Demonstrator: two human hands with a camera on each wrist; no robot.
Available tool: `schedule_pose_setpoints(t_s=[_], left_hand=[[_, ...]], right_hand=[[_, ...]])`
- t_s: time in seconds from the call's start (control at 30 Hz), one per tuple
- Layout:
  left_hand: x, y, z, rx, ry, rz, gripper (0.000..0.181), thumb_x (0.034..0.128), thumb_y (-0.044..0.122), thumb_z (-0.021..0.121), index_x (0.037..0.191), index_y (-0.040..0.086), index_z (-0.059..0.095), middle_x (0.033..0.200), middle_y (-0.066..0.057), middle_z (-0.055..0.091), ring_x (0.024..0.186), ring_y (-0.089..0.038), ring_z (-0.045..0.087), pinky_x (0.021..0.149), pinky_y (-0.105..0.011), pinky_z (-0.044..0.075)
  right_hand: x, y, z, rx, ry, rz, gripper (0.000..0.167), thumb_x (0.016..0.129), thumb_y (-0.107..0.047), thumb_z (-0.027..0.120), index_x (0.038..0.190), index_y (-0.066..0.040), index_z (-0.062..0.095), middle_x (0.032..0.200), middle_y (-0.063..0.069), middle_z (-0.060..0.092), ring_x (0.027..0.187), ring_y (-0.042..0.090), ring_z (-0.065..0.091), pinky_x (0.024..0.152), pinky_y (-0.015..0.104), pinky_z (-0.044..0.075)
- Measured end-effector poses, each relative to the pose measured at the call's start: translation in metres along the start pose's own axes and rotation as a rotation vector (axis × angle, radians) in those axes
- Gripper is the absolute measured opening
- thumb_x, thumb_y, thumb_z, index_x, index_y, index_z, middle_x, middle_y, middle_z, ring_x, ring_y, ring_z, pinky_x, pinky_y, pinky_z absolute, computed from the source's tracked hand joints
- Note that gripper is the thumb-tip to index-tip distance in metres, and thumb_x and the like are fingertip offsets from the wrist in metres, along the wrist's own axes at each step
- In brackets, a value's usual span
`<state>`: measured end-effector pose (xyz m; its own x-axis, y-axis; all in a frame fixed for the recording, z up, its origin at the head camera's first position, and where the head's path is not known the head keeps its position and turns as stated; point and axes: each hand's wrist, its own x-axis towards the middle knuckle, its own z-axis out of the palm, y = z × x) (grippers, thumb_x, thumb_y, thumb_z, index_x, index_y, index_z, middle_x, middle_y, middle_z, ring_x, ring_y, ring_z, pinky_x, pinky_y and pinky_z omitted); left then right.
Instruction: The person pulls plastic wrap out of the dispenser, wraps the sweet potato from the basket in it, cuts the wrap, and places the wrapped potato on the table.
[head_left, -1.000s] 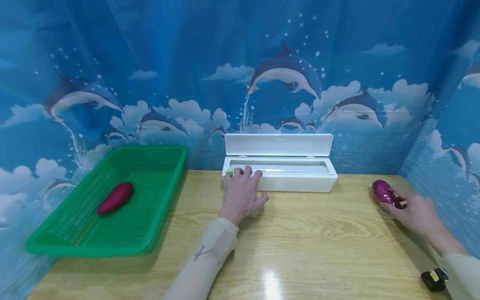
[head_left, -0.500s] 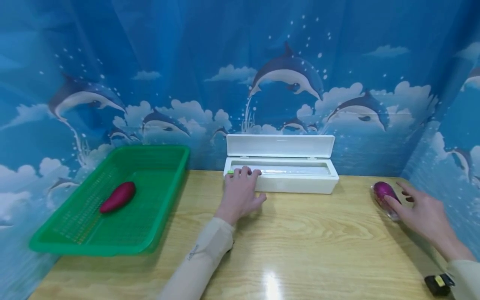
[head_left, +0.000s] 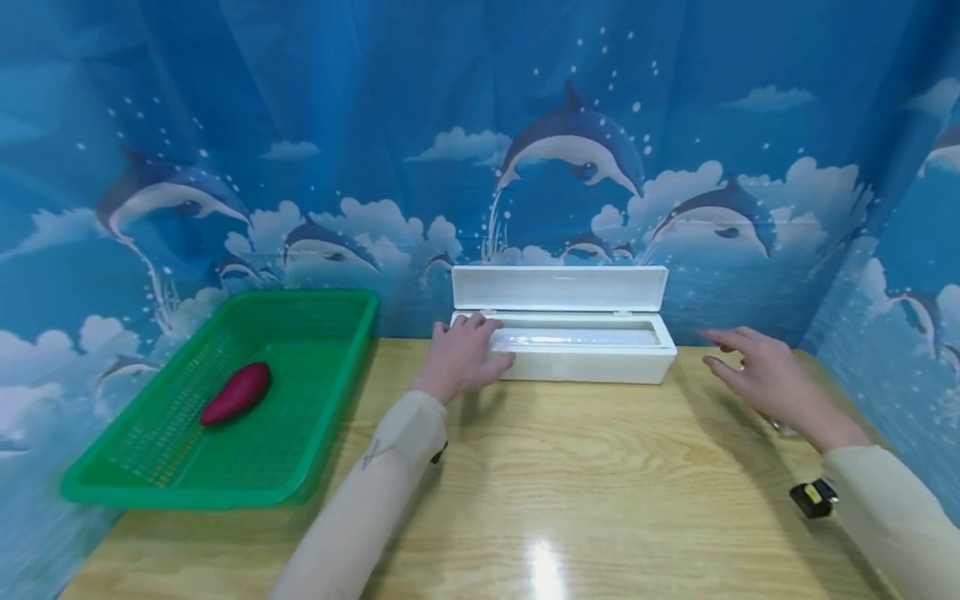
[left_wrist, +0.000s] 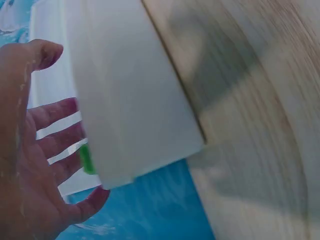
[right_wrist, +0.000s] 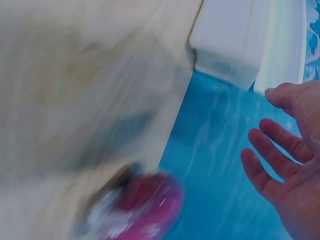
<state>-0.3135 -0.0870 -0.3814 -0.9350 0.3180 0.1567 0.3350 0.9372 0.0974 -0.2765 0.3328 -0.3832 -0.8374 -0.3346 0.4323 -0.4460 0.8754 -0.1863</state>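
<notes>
left hand (head_left: 459, 358) spread, perhaps touching white box (head_left: 588, 367); right hand (head_left: 772, 386) spread, holding nothing.

The left hand (head_left: 459, 354) and right hand (head_left: 772, 383) extend forward, fingers relaxed, thumbs apart; the left fingertips are perhaps slightly bent.

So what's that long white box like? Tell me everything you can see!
The white box is long and low and looks like smooth plastic. Its lid stands open at the back on two small hinges. Clear, shiny material shows inside, and a small green piece shows near the left end. It sits flat on the wooden table, before the blue curtain. The left grip reaches over its left end; I can't tell whether it touches.
</notes>
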Motion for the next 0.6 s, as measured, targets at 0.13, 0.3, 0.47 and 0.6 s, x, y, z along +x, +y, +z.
schedule_pose_setpoints(t_s=[0.13, 0.3, 0.47, 0.6], left_hand=[[0.004, -0.005, 0.004, 0.007, -0.061, -0.026, 0.069, 0.098, 0.07, 0.041, 0.15, 0.025, 0.049, 0.155, -0.007, 0.049, 0.141, -0.031, 0.047, 0.113, -0.069, 0.035], [0.007, -0.009, 0.005, -0.008, -0.054, -0.04, 0.07, 0.0981, 0.071, 0.038, 0.15, 0.025, 0.049, 0.157, -0.006, 0.049, 0.143, -0.032, 0.046, 0.114, -0.071, 0.033], [0.01, -0.01, 0.003, -0.012, -0.058, -0.039, 0.072, 0.0978, 0.072, 0.038, 0.153, 0.026, 0.044, 0.157, -0.006, 0.05, 0.143, -0.031, 0.048, 0.112, -0.071, 0.035], [0.011, -0.011, 0.003, -0.007, -0.074, -0.044, 0.075, 0.0975, 0.073, 0.037, 0.156, 0.027, 0.039, 0.156, -0.007, 0.051, 0.143, -0.031, 0.048, 0.114, -0.07, 0.033]], right_hand=[[0.026, -0.011, 0.008, 0.036, -0.045, -0.044, 0.042, 0.092, -0.006, 0.073, 0.132, 0.0, 0.065, 0.109, 0.025, 0.07, 0.094, 0.039, 0.068, 0.071, 0.055, 0.058], [0.052, -0.024, 0.016, 0.061, -0.156, -0.065, 0.044, 0.096, -0.007, 0.069, 0.139, -0.004, 0.062, 0.115, 0.024, 0.068, 0.095, 0.036, 0.067, 0.074, 0.051, 0.056], [0.071, -0.032, 0.022, 0.039, -0.255, -0.076, 0.041, 0.098, -0.009, 0.065, 0.139, -0.007, 0.063, 0.123, 0.025, 0.066, 0.101, 0.037, 0.068, 0.081, 0.054, 0.057], [0.08, -0.033, 0.029, 0.016, -0.264, -0.068, 0.027, 0.097, -0.009, 0.067, 0.124, -0.004, 0.072, 0.116, 0.022, 0.07, 0.102, 0.037, 0.068, 0.084, 0.055, 0.057]])
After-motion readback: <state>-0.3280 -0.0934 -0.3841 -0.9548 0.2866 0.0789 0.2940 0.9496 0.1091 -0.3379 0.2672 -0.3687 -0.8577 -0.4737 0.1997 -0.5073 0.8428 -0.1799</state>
